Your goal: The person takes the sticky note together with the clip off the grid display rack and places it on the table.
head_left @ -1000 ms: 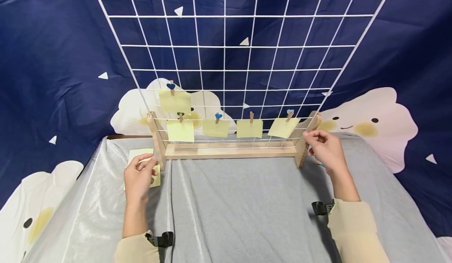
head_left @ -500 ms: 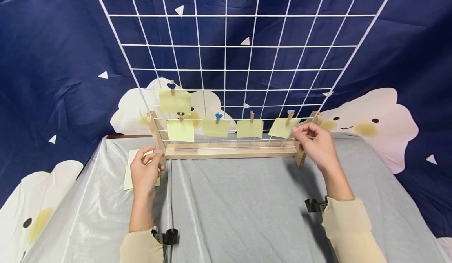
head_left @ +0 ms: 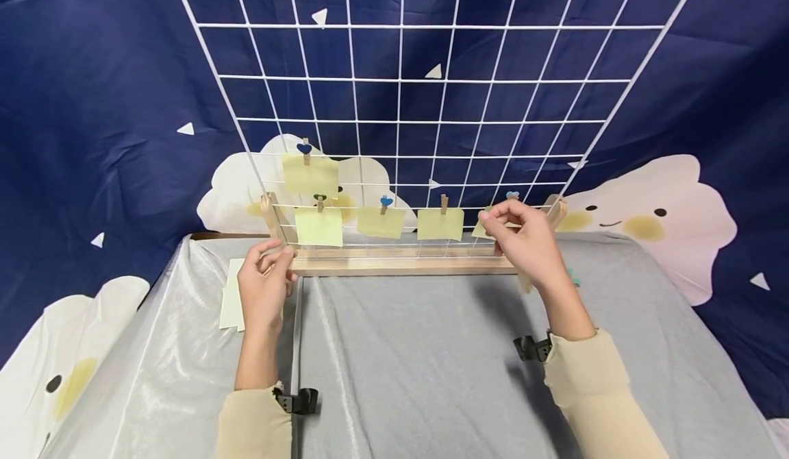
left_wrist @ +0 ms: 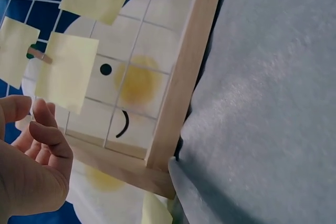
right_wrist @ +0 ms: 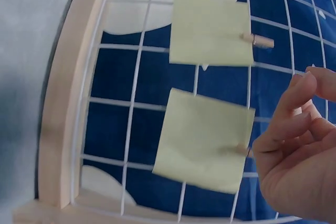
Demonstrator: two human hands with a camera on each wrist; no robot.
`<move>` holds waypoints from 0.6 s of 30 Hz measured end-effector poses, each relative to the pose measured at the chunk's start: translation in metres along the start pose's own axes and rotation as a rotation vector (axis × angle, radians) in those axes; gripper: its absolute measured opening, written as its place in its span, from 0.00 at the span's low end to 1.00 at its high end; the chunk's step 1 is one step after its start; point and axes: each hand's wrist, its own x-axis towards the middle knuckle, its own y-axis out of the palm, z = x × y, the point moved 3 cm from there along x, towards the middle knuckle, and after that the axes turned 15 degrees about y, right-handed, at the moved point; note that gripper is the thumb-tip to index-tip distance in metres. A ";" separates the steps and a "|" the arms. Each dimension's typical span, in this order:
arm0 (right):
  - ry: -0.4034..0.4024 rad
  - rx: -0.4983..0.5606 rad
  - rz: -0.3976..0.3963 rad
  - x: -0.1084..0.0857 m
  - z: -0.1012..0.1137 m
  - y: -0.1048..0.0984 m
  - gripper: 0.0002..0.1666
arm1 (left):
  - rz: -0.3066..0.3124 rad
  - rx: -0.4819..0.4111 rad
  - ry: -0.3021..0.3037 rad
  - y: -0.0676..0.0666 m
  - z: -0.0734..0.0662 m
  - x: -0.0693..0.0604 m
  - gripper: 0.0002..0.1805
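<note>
My left hand (head_left: 267, 288) hovers near the left post of the wooden stand, its fingers loosely bent; nothing shows between them in the left wrist view. On the right, my right hand (head_left: 520, 243) is raised before the rightmost yellow sticky note (right_wrist: 205, 140) and partly covers it in the head view. Its thumb and finger tips come close together, with no object visible there. Small wooden clothespins (right_wrist: 257, 40) fix several yellow notes (head_left: 440, 224) to the white wire grid (head_left: 401, 81). One note (head_left: 310, 175) hangs higher at the left.
The grid stands in a wooden base (head_left: 401, 266) on a grey cloth (head_left: 401, 363). Loose notes (head_left: 231, 298) lie left of the stand, partly behind my left hand. A small teal item (head_left: 574, 277) shows behind my right wrist. A dark blue curtain (head_left: 111, 192) hangs behind.
My right hand has moved left, from beside the right post to in front of the rightmost note. The left hand has shifted slightly right and up, away from the loose notes.
</note>
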 end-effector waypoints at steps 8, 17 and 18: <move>-0.019 -0.026 0.060 0.002 0.019 0.018 0.13 | 0.019 -0.022 0.012 0.008 -0.006 0.003 0.14; -0.092 -0.018 0.091 0.007 0.042 0.036 0.13 | 0.016 -0.039 0.031 0.017 -0.016 0.009 0.16; -0.092 -0.020 0.093 0.008 0.044 0.037 0.13 | 0.016 -0.045 0.033 0.018 -0.016 0.010 0.16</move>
